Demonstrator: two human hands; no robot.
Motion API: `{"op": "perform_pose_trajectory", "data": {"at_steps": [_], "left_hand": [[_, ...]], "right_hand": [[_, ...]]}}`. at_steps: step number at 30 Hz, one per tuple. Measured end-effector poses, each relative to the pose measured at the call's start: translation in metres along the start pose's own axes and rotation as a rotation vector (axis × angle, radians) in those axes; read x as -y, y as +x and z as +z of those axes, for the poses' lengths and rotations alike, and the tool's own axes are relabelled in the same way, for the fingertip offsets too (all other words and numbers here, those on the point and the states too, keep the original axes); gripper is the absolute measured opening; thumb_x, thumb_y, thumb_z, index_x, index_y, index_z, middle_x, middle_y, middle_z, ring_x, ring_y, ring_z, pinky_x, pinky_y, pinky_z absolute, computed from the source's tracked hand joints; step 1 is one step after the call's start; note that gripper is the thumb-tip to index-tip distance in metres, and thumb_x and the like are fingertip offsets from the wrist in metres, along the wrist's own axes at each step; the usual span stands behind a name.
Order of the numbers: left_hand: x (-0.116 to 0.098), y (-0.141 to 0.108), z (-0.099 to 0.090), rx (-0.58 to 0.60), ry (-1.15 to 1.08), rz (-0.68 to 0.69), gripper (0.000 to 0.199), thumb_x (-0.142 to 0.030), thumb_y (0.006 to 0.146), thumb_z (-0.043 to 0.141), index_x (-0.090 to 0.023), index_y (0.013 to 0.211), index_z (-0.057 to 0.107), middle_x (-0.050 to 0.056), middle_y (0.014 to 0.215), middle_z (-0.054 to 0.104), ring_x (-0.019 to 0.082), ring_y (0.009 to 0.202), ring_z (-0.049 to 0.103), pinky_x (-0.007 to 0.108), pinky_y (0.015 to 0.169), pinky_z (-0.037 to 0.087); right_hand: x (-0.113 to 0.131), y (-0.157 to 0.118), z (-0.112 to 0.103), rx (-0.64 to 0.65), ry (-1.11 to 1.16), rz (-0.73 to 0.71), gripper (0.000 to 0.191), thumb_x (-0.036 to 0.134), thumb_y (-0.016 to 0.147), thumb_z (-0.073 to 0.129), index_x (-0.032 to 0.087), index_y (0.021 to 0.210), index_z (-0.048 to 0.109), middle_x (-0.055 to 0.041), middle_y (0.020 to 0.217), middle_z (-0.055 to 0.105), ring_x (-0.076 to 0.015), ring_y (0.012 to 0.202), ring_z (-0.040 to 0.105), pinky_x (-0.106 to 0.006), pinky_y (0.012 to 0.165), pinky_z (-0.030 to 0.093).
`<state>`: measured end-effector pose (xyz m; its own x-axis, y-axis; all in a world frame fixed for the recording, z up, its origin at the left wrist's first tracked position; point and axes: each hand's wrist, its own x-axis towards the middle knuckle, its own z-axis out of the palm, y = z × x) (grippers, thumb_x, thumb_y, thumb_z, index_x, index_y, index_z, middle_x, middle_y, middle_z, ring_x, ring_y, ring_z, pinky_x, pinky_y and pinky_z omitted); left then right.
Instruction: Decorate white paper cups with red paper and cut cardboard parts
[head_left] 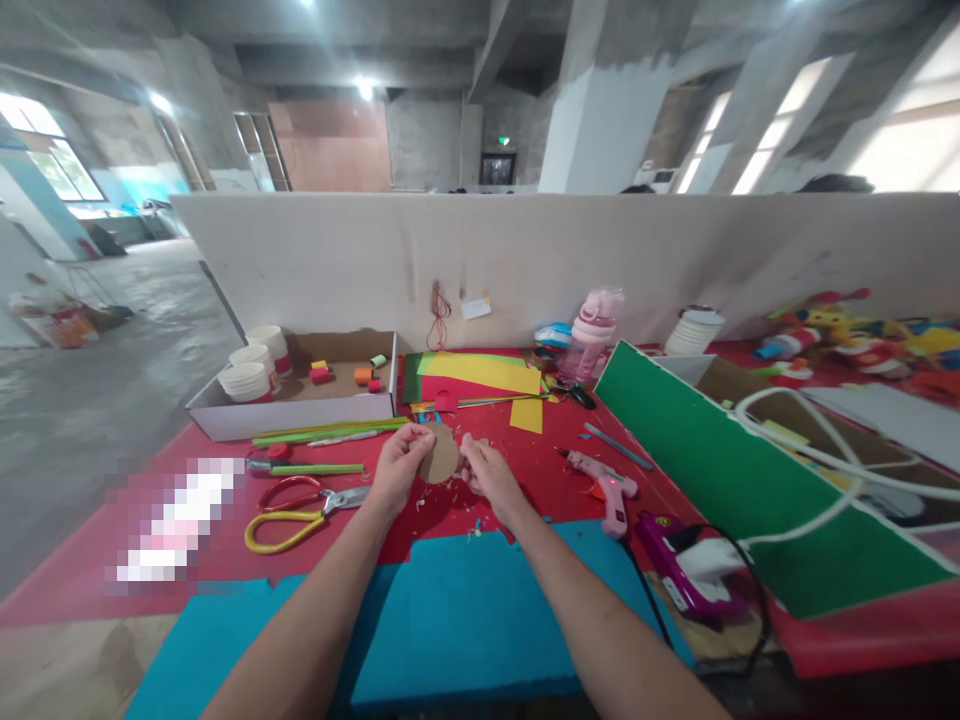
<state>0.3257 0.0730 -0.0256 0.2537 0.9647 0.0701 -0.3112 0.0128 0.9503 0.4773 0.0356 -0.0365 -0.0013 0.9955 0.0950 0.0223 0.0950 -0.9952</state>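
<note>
A round brown cardboard disc point(441, 455) is held up over the red table cover. My left hand point(403, 462) pinches the disc's left edge between thumb and fingers. At its right edge, my right hand point(484, 472) has its fingers closed; whether they grip the rim or a small scrap beside it is hard to make out. Left of my hands lie scissors point(289, 528) with one red and one yellow handle. On the right rests a pink glue gun point(611, 490). Small paper scraps are scattered below the disc.
A shallow box point(292, 410) with paper cups and small coloured rolls stands at the back left. Coloured sheets point(480, 375) lie ahead, near a pink bottle point(592, 330). Right are a green board point(720, 470) and a purple power strip point(686, 570). Blue board point(480, 620) lies in front.
</note>
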Motion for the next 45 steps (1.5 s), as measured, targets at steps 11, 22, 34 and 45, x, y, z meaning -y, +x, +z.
{"op": "perform_pose_trajectory", "data": {"at_steps": [11,22,34,45], "left_hand": [[-0.006,-0.003,-0.003,0.175,-0.051,-0.086,0.029,-0.036,0.071,0.074,-0.015,0.084,0.059,0.0,0.068,0.063,0.009,0.057,0.058,0.018,0.054,0.044],[0.0,-0.005,0.005,0.26,-0.089,-0.125,0.033,-0.035,0.069,0.076,-0.017,0.082,0.05,-0.001,0.069,0.062,0.01,0.056,0.059,0.017,0.05,0.043],[-0.005,-0.003,0.002,0.086,-0.03,-0.007,0.038,-0.04,0.066,0.076,-0.019,0.081,0.048,-0.005,0.059,0.061,0.008,0.048,0.055,0.016,0.047,0.038],[-0.005,-0.005,0.002,0.19,-0.131,-0.1,0.035,-0.037,0.068,0.076,-0.017,0.08,0.049,-0.003,0.063,0.06,0.007,0.048,0.055,0.016,0.044,0.04]], "right_hand": [[0.012,-0.01,-0.006,-0.016,-0.475,-0.372,0.04,0.041,0.093,0.039,0.02,0.06,0.036,0.0038,0.052,0.035,-0.0106,0.051,0.035,-0.026,0.051,0.02],[0.002,-0.001,-0.001,-0.163,0.059,-0.153,0.042,0.054,0.082,0.051,0.02,0.06,0.042,0.0037,0.055,0.04,-0.0097,0.049,0.035,-0.023,0.046,0.026],[0.002,0.003,-0.007,-0.049,0.229,0.094,0.043,0.06,0.078,0.053,0.021,0.063,0.046,0.0086,0.047,0.033,-0.0057,0.037,0.018,-0.022,0.037,0.013],[0.012,-0.006,-0.004,0.015,-0.055,-0.202,0.044,0.054,0.084,0.049,0.02,0.058,0.037,0.0056,0.051,0.033,-0.0087,0.047,0.031,-0.023,0.045,0.024]]}}
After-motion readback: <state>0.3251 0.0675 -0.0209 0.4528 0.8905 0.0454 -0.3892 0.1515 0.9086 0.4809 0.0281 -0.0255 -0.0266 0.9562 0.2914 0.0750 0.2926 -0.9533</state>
